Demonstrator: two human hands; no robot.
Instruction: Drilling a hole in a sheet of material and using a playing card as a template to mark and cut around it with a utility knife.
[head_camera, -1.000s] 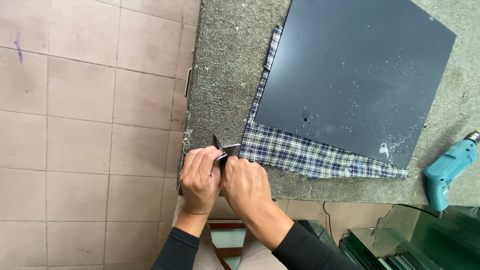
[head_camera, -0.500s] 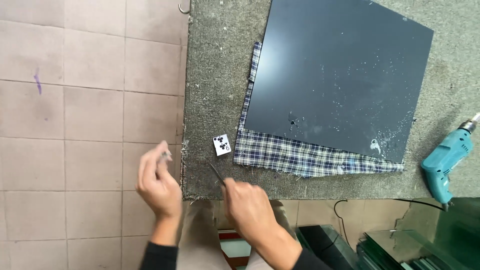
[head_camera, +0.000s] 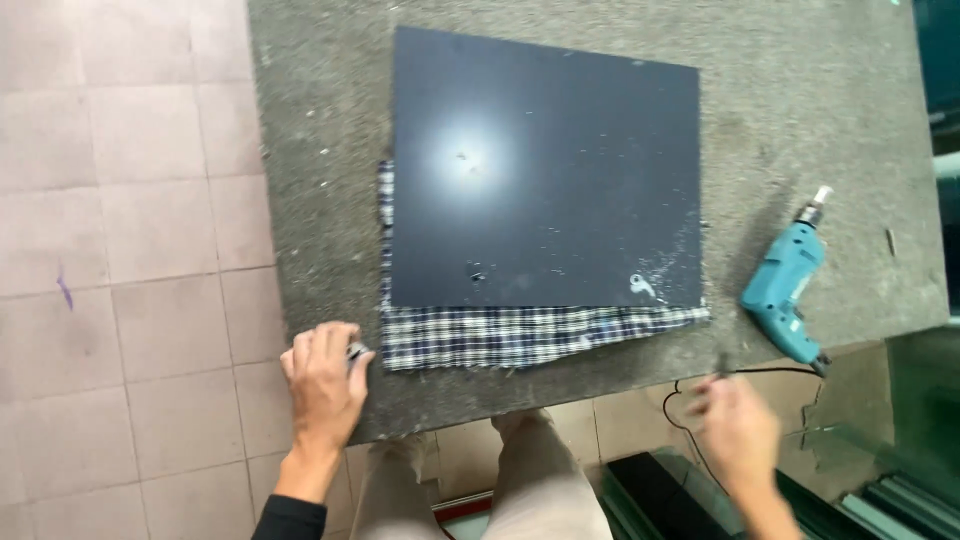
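Observation:
My left hand (head_camera: 325, 385) rests on the near edge of the rough grey table (head_camera: 310, 150), its fingers curled around a small grey piece (head_camera: 357, 350) right beside the corner of a blue-and-white plaid cloth (head_camera: 500, 335). A dark square panel (head_camera: 545, 170) lies flat on that cloth, with white dust near its front right corner. My right hand (head_camera: 735, 430) is blurred, off the table's front edge, pinching a thin dark rod (head_camera: 721, 363). It is just below and left of a teal power drill (head_camera: 785, 285) lying on the table.
The drill's black cord (head_camera: 745, 374) loops over the table's front edge. Pinkish floor tiles (head_camera: 120, 200) fill the left side. Greenish glass panes (head_camera: 900, 450) stand at the lower right. My legs (head_camera: 520, 480) are against the table's front.
The view has shifted left, so the panel sits more centred. My right hand swung right toward the drill with the rod. My left hand came down onto the table edge beside the cloth.

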